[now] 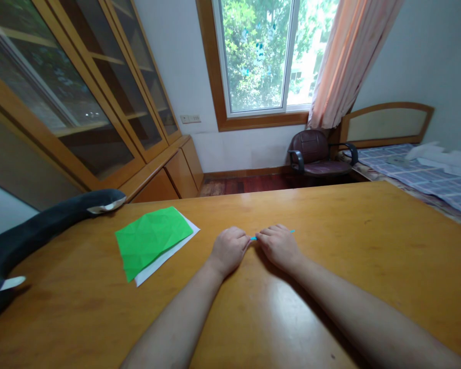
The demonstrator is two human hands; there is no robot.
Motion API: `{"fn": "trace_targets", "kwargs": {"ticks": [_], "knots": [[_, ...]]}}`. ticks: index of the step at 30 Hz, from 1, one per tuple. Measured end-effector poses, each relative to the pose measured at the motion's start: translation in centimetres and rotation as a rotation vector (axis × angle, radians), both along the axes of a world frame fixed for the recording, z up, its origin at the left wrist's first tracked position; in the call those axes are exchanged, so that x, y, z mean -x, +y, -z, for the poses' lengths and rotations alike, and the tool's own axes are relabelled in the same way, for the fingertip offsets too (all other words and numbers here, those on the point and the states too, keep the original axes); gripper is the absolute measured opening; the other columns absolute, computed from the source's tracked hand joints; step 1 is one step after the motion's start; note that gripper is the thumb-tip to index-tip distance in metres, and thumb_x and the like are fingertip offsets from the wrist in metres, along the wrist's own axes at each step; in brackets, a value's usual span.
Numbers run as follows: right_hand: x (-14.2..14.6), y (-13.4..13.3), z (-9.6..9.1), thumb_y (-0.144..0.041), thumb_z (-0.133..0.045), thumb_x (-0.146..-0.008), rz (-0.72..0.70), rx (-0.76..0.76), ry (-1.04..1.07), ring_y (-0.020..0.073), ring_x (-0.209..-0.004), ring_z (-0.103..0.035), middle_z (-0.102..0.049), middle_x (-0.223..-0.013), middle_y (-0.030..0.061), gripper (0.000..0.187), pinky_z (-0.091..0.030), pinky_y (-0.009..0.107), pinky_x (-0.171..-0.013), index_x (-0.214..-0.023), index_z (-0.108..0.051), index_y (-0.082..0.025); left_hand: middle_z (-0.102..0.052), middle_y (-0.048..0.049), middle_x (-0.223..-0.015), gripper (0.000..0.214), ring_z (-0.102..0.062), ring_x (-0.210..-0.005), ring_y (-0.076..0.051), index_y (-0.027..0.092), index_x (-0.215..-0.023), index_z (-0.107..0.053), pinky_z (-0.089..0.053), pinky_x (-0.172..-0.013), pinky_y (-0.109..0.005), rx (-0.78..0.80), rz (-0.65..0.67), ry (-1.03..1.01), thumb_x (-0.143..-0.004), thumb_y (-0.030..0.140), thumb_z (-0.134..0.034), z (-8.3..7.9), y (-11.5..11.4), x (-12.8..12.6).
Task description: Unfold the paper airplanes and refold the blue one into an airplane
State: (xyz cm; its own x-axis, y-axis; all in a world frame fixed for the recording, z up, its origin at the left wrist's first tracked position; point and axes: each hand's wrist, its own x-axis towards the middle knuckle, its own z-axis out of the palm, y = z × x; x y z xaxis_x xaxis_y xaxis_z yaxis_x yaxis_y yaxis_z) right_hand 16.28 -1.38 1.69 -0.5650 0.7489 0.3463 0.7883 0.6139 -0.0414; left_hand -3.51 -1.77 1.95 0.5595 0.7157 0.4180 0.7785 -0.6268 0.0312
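Note:
A thin light-blue stick-like thing [253,238] runs from side to side just over the table. Its exact kind cannot be made out, since fingers cover most of it. My left hand [229,249] is closed around its left part. Close beside it, my right hand [277,246] is closed on the right part, and a short blue end pokes out past the knuckles. To the left of my hands lies a creased green paper sheet [151,238], with a white sheet [165,260] partly under it.
The wooden table [369,287] stretches out before me. On its left side rests a dark, curved object [57,220] with white parts. Beyond stand a glass-door cabinet [138,102], a maroon armchair [315,151] under the window, and a bed [438,169] at the right.

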Motion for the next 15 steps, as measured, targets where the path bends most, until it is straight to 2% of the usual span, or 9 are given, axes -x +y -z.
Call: {"fn": "trace_targets", "kwargs": {"ticks": [8, 15], "knots": [[0.3, -0.3, -0.3, -0.017, -0.051, -0.09, -0.017, -0.033, 0.036, 0.0171, -0.076, -0.054, -0.068, -0.079, 0.003, 0.018, -0.029, 0.031, -0.072, -0.08, -0.065, -0.02, -0.063, -0.0056, -0.078, 0.025, -0.054, -0.08, -0.019, 0.019, -0.078, -0.064, -0.039, -0.073, -0.034, -0.067, 0.015, 0.057, -0.095, 0.021, -0.046, -0.1, -0.2, -0.6], [0.2, -0.4, -0.4, -0.017, -0.052, -0.089, -0.031, -0.08, 0.036, 0.0169, -0.072, -0.052, -0.066, -0.075, 0.0031, 0.019, -0.027, 0.031, -0.069, -0.073, -0.063, -0.02, -0.062, -0.0065, -0.078, 0.023, -0.053, -0.08, -0.02, 0.02, -0.077, -0.063, -0.038, -0.075, -0.036, -0.056, 0.01, 0.04, -0.093, 0.02, -0.047, -0.1, -0.5, -1.1]]}}
